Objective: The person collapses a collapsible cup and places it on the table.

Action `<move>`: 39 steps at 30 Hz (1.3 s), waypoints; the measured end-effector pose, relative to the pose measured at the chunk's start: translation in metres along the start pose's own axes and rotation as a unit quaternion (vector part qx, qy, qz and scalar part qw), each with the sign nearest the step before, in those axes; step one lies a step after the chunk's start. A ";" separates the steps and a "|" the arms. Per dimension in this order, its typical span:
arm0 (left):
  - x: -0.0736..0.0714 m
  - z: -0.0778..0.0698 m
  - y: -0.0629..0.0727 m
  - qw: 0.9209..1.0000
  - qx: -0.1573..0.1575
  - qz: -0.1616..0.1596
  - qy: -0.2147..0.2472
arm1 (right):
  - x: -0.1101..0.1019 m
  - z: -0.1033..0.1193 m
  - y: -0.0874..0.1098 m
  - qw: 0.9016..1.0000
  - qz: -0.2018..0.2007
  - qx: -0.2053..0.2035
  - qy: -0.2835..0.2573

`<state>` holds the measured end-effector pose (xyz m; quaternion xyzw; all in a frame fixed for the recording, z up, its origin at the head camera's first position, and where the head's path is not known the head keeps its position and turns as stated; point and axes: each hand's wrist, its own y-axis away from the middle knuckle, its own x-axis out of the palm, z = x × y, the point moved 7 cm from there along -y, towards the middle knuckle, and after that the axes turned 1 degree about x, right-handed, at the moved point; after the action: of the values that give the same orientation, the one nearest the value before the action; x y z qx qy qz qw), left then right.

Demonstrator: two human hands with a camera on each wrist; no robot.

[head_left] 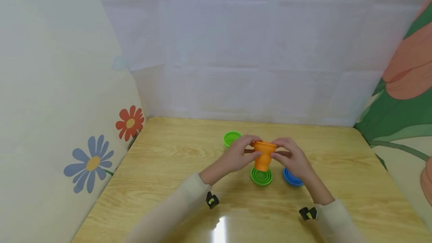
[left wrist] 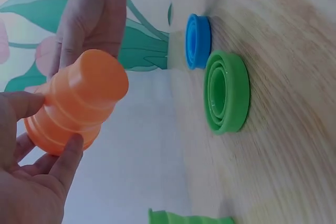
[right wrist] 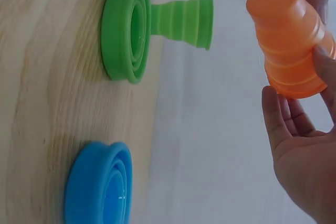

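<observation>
An extended orange collapsible cup (head_left: 264, 156) is held above the table between both hands, its wide rim up and narrow base down. My left hand (head_left: 239, 154) grips its left side near the rim, thumb on the near face. From the right side, my right hand (head_left: 294, 158) holds it with thumb and fingers. Below the cup, a flattened green collapsible cup (left wrist: 227, 93) lies on the table, showing concentric rings. Beside it is a flattened blue collapsible cup (right wrist: 100, 187), partly covered by the right hand in the head view.
An extended light green collapsible cup (right wrist: 184, 22) stands farther back, behind the left hand. All rest on a wood-grain table (head_left: 168, 156). A white sheet (head_left: 216, 48) hangs along the back edge, with flower-patterned panels (head_left: 67, 85) at the sides.
</observation>
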<state>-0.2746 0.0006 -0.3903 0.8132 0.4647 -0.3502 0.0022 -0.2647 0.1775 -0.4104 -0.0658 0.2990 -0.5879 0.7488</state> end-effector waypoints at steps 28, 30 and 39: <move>-0.005 0.020 0.065 0.995 -0.073 0.045 0.053 | 0.063 0.017 0.024 0.988 0.155 0.014 -0.005; -0.004 0.022 0.066 0.994 -0.078 0.048 0.051 | 0.066 0.017 0.024 0.985 0.170 0.022 -0.011; -0.001 0.026 0.069 0.995 -0.078 0.050 0.047 | 0.071 0.012 0.026 0.984 0.175 0.019 0.017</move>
<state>-0.2377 -0.0481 -0.4315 0.8481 0.4494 -0.2738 0.0614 -0.2275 0.1168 -0.4385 0.0117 0.3074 -0.4547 0.8359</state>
